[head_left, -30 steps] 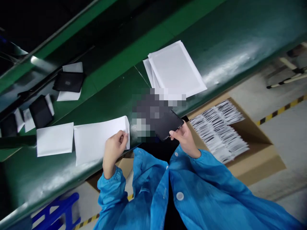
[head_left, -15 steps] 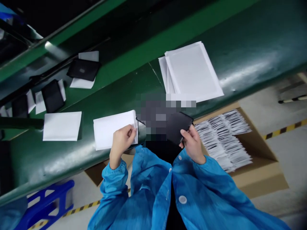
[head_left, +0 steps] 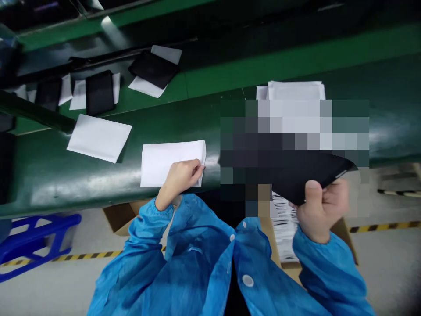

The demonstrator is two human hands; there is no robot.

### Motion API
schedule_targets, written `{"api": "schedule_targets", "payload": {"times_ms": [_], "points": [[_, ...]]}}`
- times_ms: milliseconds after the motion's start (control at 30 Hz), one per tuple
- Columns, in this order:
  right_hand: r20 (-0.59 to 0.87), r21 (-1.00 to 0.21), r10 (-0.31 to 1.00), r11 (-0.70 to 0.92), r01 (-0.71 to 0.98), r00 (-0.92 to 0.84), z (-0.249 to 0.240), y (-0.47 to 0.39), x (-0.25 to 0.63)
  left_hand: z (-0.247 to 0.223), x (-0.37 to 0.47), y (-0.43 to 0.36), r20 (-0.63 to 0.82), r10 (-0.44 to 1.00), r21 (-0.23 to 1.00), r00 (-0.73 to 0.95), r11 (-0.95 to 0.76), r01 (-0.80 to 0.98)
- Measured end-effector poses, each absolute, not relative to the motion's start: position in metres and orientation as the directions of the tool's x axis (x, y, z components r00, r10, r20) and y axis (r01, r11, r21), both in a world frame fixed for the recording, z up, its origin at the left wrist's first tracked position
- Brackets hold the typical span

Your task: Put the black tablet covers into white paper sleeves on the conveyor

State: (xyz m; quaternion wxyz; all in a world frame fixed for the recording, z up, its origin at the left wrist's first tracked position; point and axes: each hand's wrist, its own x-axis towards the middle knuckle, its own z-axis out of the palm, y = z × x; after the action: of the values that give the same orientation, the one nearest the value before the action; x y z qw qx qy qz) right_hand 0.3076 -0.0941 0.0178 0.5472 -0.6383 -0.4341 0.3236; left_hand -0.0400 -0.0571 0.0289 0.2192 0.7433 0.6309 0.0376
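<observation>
At the green bench's front edge, my left hand (head_left: 186, 175) pinches the right end of a white envelope (head_left: 159, 153) lying flat. My right hand (head_left: 322, 206) is closed around the near right edge of a flat black tablet (head_left: 305, 173), thumb on top. The tablet is held in the air, tilted, right of the envelope. A pixelated patch hides its left and far parts. Behind it lies a stack of white envelopes (head_left: 296, 89), half covered by the same patch.
Another white envelope (head_left: 100, 138) lies on the left of the bench (head_left: 82, 180). Several black tablets (head_left: 99, 93) rest on white sheets farther back. A cardboard box (head_left: 347, 241) packed with white items stands on the floor, right. A blue stool (head_left: 39, 241) is lower left.
My right hand has carried the black tablet right and away from the envelope. My left hand stays at the envelope's right end. The view has turned.
</observation>
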Motion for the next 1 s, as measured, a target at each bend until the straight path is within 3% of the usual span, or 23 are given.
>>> {"api": "schedule_targets", "payload": {"times_ms": [67, 500, 733, 867, 1000], "points": [[0.075, -0.987, 0.870, -0.004, 0.160, 0.487, 0.021, -0.096, 0.293, 0.028, -0.037, -0.055, -0.214, 0.955, 0.370, 0.206, -0.116, 0.922], [-0.097, -0.992, 0.920, -0.119, 0.035, 0.380, -0.004, -0.116, 0.242, 0.025, -0.026, -0.053, -0.214, 0.963, 0.344, 0.162, -0.081, 0.935], [-0.235, -0.971, 0.954, -0.239, -0.001, 0.188, -0.004, -0.120, 0.246, 0.032, -0.017, -0.056, -0.158, 0.980, 0.225, 0.118, -0.080, 0.971], [-0.319, -0.948, 0.940, -0.313, -0.064, 0.122, -0.007, -0.120, 0.242, 0.045, -0.012, -0.057, -0.144, 0.971, 0.213, 0.192, -0.159, 0.964], [-0.370, -0.922, 0.929, -0.371, -0.113, -0.025, -0.009, -0.119, 0.223, 0.050, 0.001, -0.065, -0.019, 0.905, 0.282, 0.425, -0.403, 0.871]]}}
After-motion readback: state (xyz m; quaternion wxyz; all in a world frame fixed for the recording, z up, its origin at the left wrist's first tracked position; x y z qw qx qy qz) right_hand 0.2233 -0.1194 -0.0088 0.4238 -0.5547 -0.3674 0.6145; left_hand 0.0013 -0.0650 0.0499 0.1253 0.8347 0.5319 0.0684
